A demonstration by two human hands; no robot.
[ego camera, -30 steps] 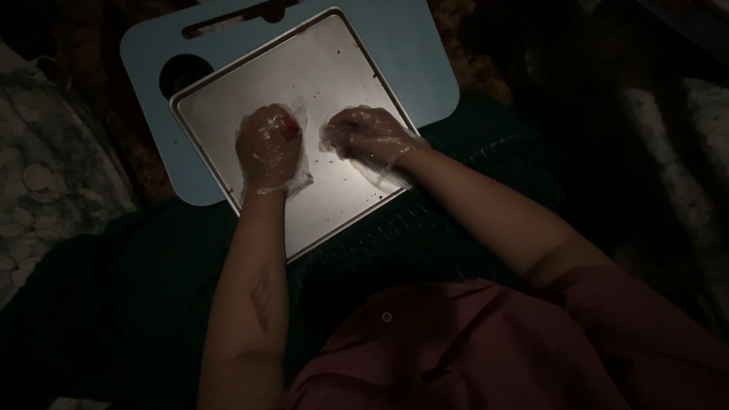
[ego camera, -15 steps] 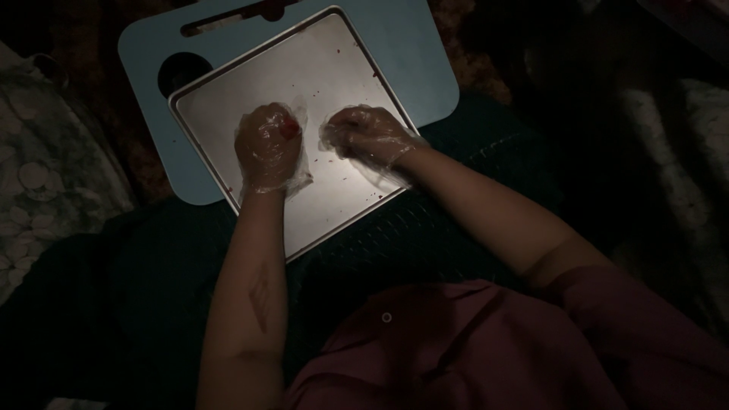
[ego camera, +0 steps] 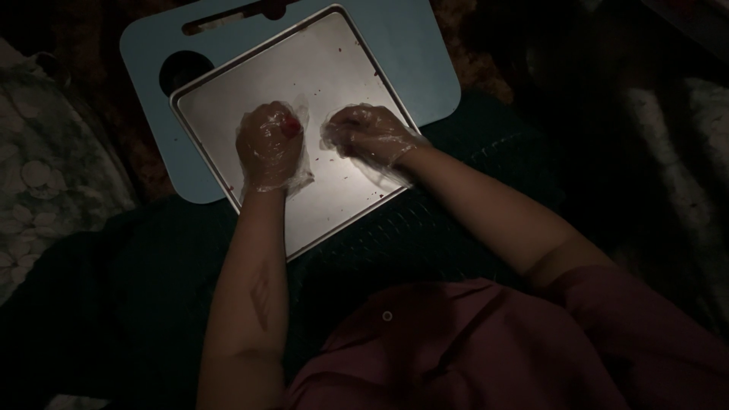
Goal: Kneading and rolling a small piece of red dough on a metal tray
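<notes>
Both of my hands wear thin clear plastic gloves and rest on a square metal tray (ego camera: 319,61). My left hand (ego camera: 269,148) is curled into a fist, and a small red piece (ego camera: 291,125) shows at the top of it. My right hand (ego camera: 368,137) sits just to the right, a small gap away, with fingers curled down onto the tray. Whether it holds anything is hidden. Small dark crumbs dot the tray around the hands.
The metal tray lies on a light blue lap table (ego camera: 414,53) with a round hole (ego camera: 182,72) and a slot at its far edge. A dark green quilted cloth (ego camera: 425,235) covers my lap. A pale floral fabric (ego camera: 45,190) lies at the left.
</notes>
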